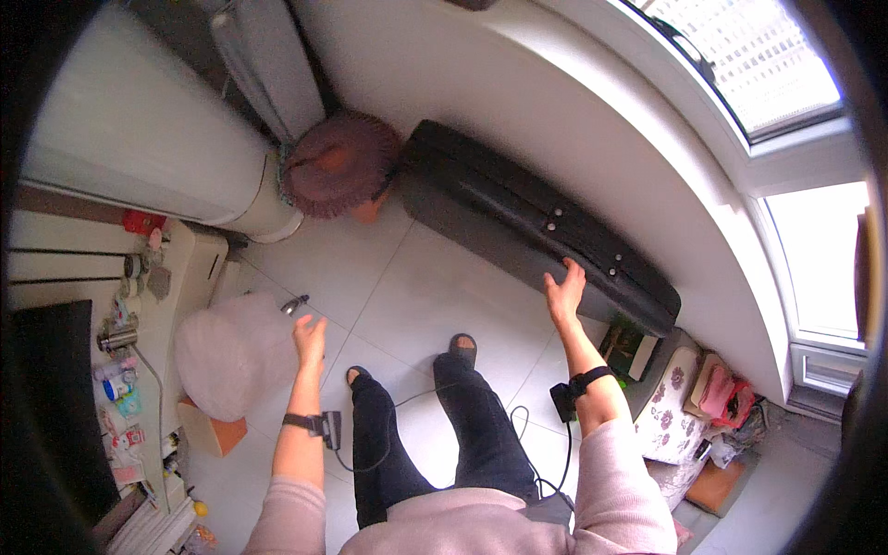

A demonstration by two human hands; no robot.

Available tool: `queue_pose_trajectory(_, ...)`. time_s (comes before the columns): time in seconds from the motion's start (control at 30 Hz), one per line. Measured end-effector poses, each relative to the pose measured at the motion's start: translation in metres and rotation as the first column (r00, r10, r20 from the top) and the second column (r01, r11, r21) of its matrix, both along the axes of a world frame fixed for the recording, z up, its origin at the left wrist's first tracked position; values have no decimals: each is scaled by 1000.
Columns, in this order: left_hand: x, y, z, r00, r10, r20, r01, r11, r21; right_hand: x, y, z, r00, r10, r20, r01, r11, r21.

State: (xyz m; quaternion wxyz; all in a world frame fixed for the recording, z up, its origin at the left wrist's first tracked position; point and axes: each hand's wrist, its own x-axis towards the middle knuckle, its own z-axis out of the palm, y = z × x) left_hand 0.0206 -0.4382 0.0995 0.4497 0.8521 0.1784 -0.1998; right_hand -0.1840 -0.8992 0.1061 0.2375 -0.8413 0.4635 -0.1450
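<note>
My right hand (565, 291) is open, its fingers apart, holding nothing. It hovers in front of a long black case (546, 217) with silver studs, which lies along the wall; I cannot tell whether the fingertips touch it. My left hand (311, 340) is loosely open with nothing in it, held to the right of a stool with a fluffy pale cover (227, 351). Just past its fingertips, a small dark shiny object (294, 304) shows by the stool. Each forearm wears a black strap (592, 377) with a small device and a cable.
A round stool with a frilled mauve cover (342, 165) stands at the far end, beside a tall white cylindrical appliance (148, 139). Along the left runs a cluttered desk with a black screen (55, 398). At right are a flowered cushion (671, 407) and windows (819, 259).
</note>
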Motion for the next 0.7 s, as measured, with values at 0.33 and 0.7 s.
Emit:
queue_pose_trajectory(0.33, -21, -280, 39, 877, -467, -115, 418, 859, -295, 18, -131, 3, 957, 180, -228, -195, 980, -45)
queue_pose_trajectory(0.7, -104, -471, -5, 673, -413, -614, -99, 772, -628, 45, -182, -10, 840, 429, -331, -320, 886, 336)
